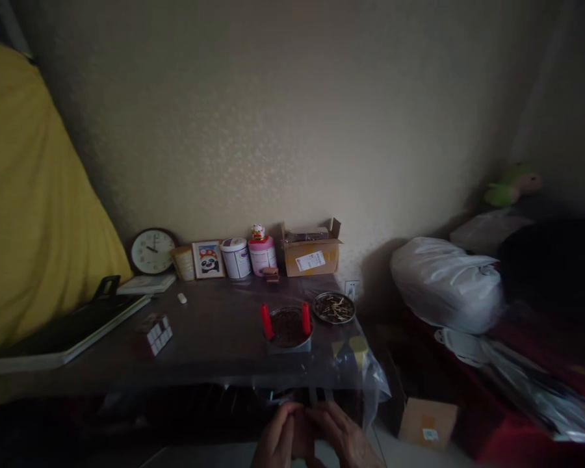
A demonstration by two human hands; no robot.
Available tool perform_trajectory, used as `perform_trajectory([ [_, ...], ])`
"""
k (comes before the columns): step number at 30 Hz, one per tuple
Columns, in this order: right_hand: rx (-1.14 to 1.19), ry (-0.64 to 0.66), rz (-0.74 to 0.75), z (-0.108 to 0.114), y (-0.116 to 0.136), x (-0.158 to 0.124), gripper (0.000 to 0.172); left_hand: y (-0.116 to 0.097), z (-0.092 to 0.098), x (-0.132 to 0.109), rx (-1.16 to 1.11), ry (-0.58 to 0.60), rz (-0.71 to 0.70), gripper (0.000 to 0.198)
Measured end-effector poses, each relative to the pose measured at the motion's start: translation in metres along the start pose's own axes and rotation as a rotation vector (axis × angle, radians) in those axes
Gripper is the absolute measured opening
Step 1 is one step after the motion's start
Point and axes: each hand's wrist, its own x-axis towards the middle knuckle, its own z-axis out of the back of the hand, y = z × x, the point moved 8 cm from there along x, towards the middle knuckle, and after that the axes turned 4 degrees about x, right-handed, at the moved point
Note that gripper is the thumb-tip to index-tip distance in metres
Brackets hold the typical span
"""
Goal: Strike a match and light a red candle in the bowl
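My left hand (276, 441) and my right hand (344, 437) meet low in the frame, below the front edge of the dark table (214, 348). Both are curled around a small dark reddish thing (303, 434) held between them; what it is I cannot make out. On the table just beyond the hands stands a round metal pot (289, 328) with two red handles and dark contents. Beside it to the right sits a small metal dish (334, 307) of thin sticks.
A Rubik's cube (156, 333), a laptop (73, 328), a wall clock (152, 251), a framed picture (208, 259), two tubs (248, 257) and a cardboard box (312, 255) are on the table. A yellow cloth (29, 214) hangs left. A white bag (443, 281) lies right, a carton (428, 422) on the floor.
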Motion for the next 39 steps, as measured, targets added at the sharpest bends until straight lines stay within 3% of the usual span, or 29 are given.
perform_trajectory([
  [7,0.126,-0.098,-0.036,0.006,0.015,0.004,0.037,0.015,-0.004,0.004,-0.36,0.031,0.115,0.025],
  [15,0.197,-0.225,-0.134,0.005,0.008,0.009,0.022,-0.001,-0.019,-0.008,-0.755,0.056,0.124,0.025],
  [24,0.288,-0.299,-0.221,0.008,-0.005,0.002,0.028,0.004,-0.034,-0.006,-0.925,0.151,0.217,0.025],
  [39,0.398,-0.333,-0.274,0.016,0.003,0.0,0.037,-0.004,-0.039,-0.009,-0.935,0.17,0.178,0.026],
])
